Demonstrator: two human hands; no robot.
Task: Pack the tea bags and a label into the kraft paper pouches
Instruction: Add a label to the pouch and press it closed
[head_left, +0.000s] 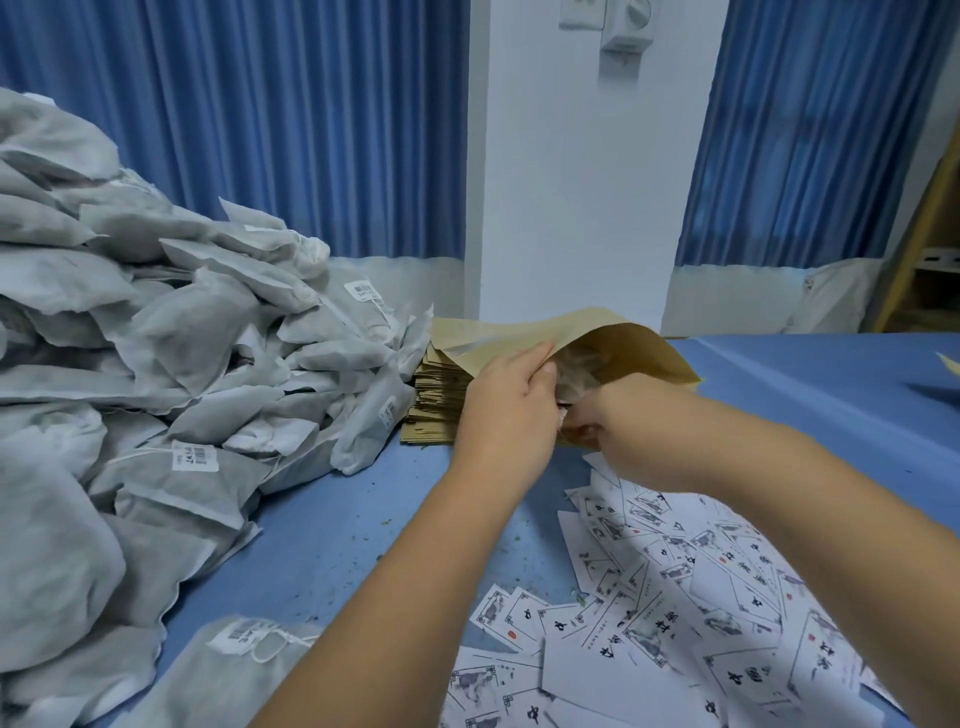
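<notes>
View: head
Progress: 1 pouch (623, 343) is held open over the stack (439, 405); its contents are unclear.
Remaining: a big pile of tea bags (156, 338) and many labels (701, 597) lie unpacked; most of the work is judged undone.
Left hand (506, 400): the pouch's upper lip is pinched.
Right hand (628, 415): curled at the pouch mouth; what is grasped cannot be told.
Room: the surface (322, 530) is crowded left by tea bags and near right by labels; a bare strip is left between them.

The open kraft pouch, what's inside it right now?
In the mouth of the kraft pouch, something pale grey shows, too blurred to name. The right hand and left hand cover the rest.
</notes>
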